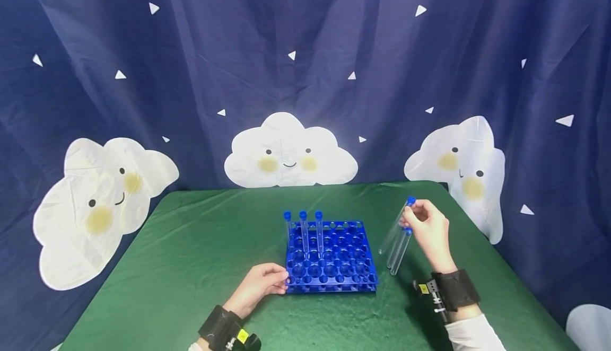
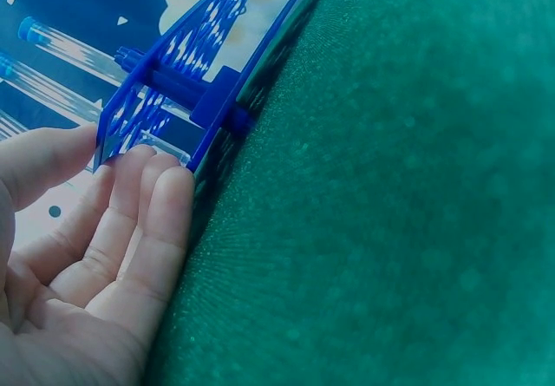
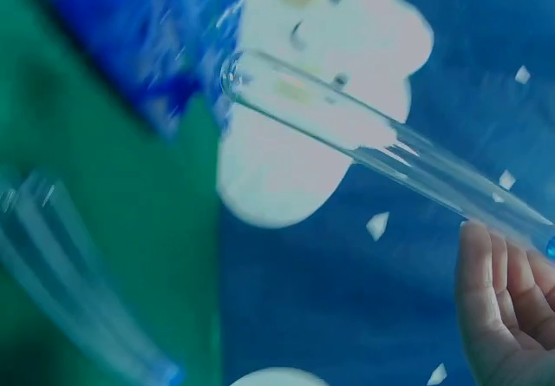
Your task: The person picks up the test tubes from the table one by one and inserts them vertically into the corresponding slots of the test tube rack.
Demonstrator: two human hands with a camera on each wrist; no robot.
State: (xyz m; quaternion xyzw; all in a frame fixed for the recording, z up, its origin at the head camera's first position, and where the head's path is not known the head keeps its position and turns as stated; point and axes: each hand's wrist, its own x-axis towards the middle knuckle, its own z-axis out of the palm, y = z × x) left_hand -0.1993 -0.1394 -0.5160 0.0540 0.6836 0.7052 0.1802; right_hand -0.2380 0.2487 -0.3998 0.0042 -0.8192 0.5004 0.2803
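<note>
- A blue test-tube rack (image 1: 331, 258) is set on the green tabletop (image 1: 191, 266), near the middle of its front half.
- The left hand (image 1: 260, 284) is laid against the rack's near left corner; in the left wrist view its fingers (image 2: 143, 204) are seen nearly straight, with the tips touching the rack's edge (image 2: 152, 117) and nothing enclosed.
- Three capped tubes (image 1: 304, 231) are stood upright in the rack's back row, at its left end.
- The right hand (image 1: 427, 229) is raised just right of the rack and is closed around the upper ends of clear tubes (image 1: 398, 242), which are held tilted, blue caps uppermost, rounded ends toward the tabletop.
- In the right wrist view one held tube (image 3: 381, 143) is seen slanting away from the fingertips (image 3: 486, 264).
- A dark blue curtain (image 1: 191, 64) printed with white clouds is hung behind the tabletop.
</note>
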